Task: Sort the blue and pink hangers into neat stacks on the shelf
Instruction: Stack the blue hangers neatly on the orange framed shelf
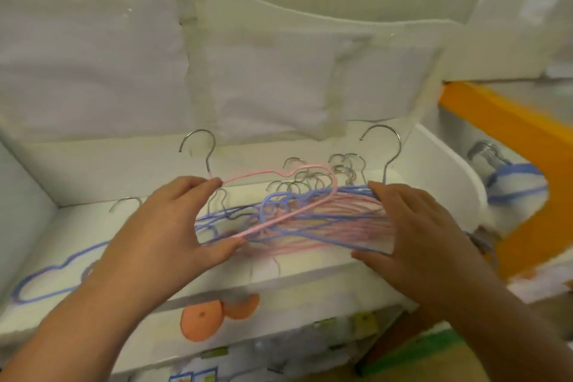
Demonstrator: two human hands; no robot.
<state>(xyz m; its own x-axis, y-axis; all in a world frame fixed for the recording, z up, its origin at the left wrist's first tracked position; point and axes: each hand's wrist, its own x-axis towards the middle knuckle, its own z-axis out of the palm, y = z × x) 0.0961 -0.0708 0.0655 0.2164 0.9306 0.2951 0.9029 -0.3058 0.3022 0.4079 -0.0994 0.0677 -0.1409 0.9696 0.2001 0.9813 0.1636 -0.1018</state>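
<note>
White shelf [310, 276] holds a tangled pile [325, 220] of blue and pink hangers, hooks toward the back wall. Right hand [415, 226] grips the pile's right end. Left hand [173, 223] pinches a pink hanger [297, 192] lifted over the pile. A lone blue hanger [46, 279] lies flat at shelf left.

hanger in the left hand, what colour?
Pink hanger, silver hook; head view, held by the left hand.

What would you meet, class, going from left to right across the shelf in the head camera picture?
Lone blue hanger → left hand → pink hanger → mixed hanger pile → right hand → orange beam.
</note>
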